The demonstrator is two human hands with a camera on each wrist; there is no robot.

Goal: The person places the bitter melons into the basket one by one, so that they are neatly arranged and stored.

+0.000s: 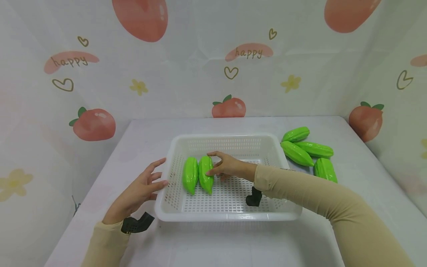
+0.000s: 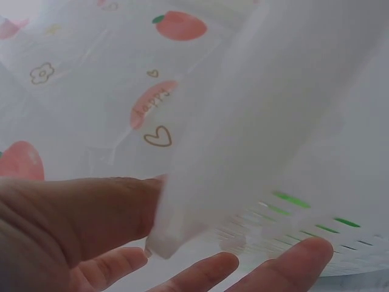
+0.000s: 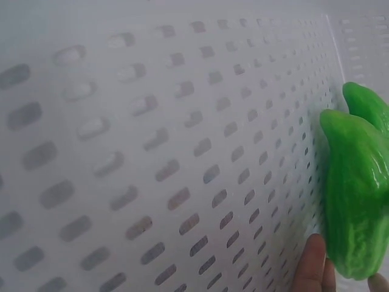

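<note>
the left hand [image 1: 138, 192] is resting at the left rim of the white basket [image 1: 227, 216], fingers loosely spread, gripping nothing. inside, the left gourd [image 1: 190, 176] and the right gourd [image 1: 204, 181], both green, are lying side by side. the right hand [image 1: 231, 165] is touching the right gourd, thumb and forefinger apart; whether it is gripping, i cannot tell. further right, four green gourds [image 1: 297, 154] are lying on the table [image 1: 146, 139].

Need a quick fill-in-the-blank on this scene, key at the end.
1. In the basket lie ___ vegetables.
2. In the head view, ___ more lie on the table right of the basket.
3. The right hand touches a vegetable coloured ___.
4. In the head view, the left hand is at the basket's ___ side.

Missing words: two; four; green; left
</note>
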